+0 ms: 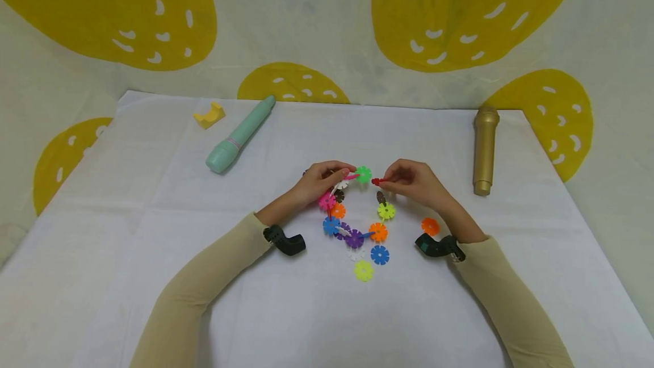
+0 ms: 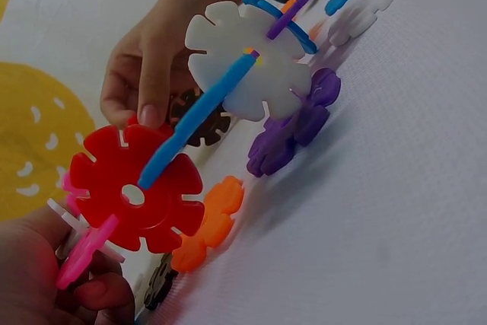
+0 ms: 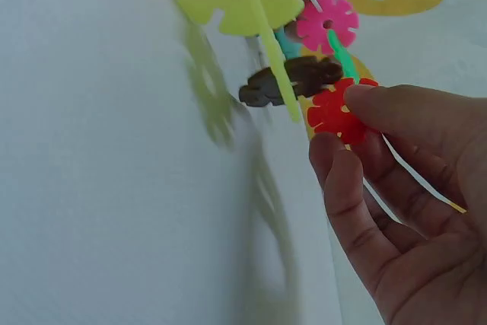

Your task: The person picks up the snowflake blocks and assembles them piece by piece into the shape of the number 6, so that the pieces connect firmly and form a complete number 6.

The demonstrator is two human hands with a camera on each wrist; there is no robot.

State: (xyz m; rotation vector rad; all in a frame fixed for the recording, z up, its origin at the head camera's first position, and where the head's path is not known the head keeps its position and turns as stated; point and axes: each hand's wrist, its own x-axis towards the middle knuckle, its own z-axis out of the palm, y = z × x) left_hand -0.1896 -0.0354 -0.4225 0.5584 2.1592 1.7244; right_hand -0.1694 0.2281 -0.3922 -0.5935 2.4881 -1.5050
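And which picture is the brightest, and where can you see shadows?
Head view: looks brightest, especially the white cloth, with a soft shadow beside the left sleeve; left wrist view: dimmer, with a faint grey shadow below the purple disc; right wrist view: dim and bluish, with fuzzy-edged shadows on the cloth below the yellow-green disc.

Two microphones and a small yellow piece lie out beyond my hands.
Past my left hand [image 1: 322, 182], off to its left, a mint-green microphone [image 1: 242, 132] lies slanted, its wider end nearer me; farther left sits the notched yellow piece [image 1: 209, 116]. Right of my right hand [image 1: 416, 182] lies a gold microphone [image 1: 484, 152], head pointing away. Beyond both, a pale backdrop [image 1: 317, 21] with big yellow shapes rises behind the white-covered table [image 1: 128, 231].
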